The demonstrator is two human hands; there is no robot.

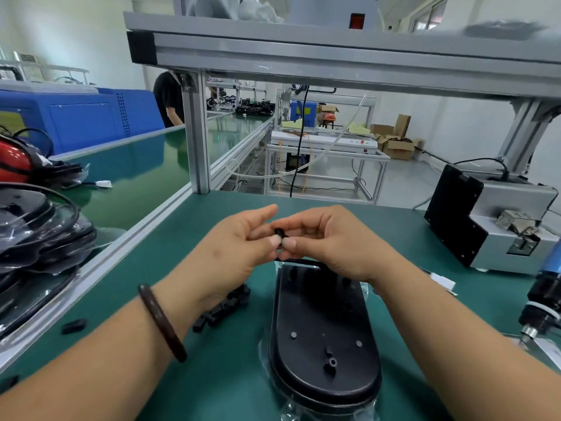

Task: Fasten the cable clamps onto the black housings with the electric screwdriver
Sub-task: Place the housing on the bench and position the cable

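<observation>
A black oval housing lies open side up on the green bench, in front of me. Above its far end, my left hand and my right hand meet, and both pinch one small black cable clamp between thumbs and fingertips. A strip of several more black clamps lies on the bench under my left wrist. The electric screwdriver hangs at the right edge, tip down, untouched.
A grey and black screw feeder box stands at the back right. Bagged black housings are stacked on the left beyond an aluminium rail. One loose black piece lies near the left rail. An aluminium frame post rises behind.
</observation>
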